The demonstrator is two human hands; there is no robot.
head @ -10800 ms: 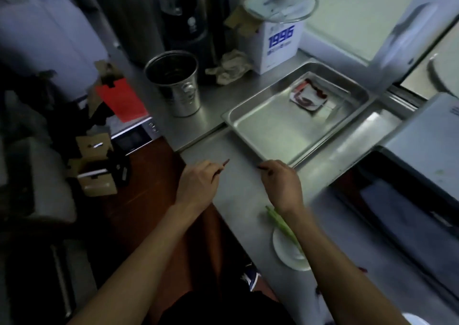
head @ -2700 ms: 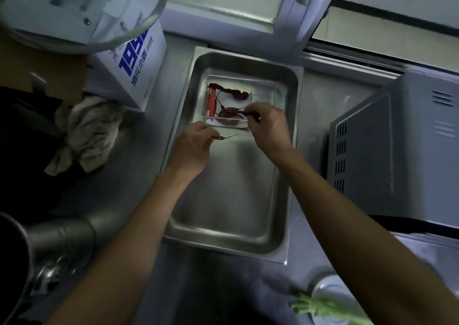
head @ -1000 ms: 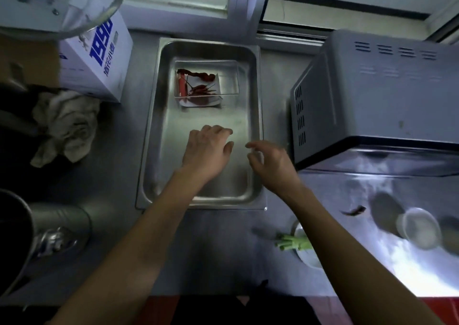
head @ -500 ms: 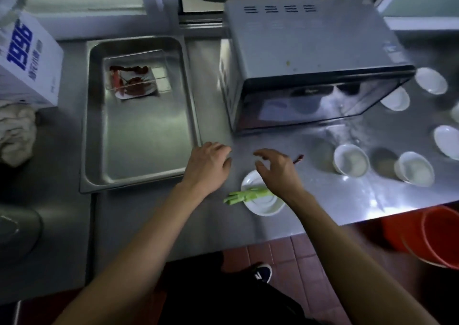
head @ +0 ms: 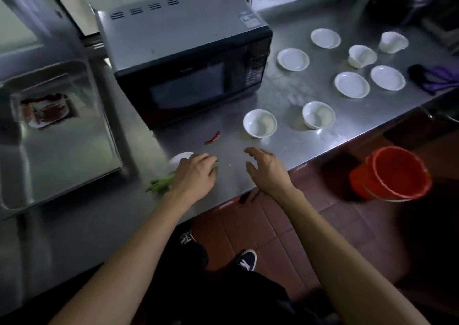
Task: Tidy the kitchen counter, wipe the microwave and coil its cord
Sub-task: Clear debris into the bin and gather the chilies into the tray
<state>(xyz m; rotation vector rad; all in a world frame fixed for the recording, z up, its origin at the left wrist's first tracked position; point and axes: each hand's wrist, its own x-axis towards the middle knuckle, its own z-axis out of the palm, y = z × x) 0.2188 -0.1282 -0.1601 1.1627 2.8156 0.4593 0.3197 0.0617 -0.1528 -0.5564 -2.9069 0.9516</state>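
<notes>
1. The stainless-steel kitchen counter (head: pixel 285 151) runs across the view; the black-fronted microwave with a grey metal top (head: pixel 183 56) stands on it toward the back, door closed. Its cord is not visible.
2. The left hand (head: pixel 196 175) is over the counter's front part, palm down, fingers loosely bent and close together, gripping nothing visible. It partly covers a small white saucer (head: pixel 180 157) and the green vegetable stalks (head: pixel 160 184) that stick out to its left.
3. The right hand (head: pixel 267 169) is just beside the left, above the counter's front edge – fingers spread apart and slightly bent, holding nothing.
4. A single red chilli (head: pixel 213 138) lies on the bare counter between the microwave front and the two hands, touching neither.
5. Left of the microwave sits a large rectangular steel tray (head: pixel 62 165); a clear shallow dish of red chillies (head: pixel 46 110) lies in its far part.
6. Right of the microwave – white bowls and saucers are scattered about; the nearest white bowl (head: pixel 259 123) stands just beyond the right hand.
7. An orange plastic bucket (head: pixel 392 173) stands on the red tiled floor below the counter's edge.
</notes>
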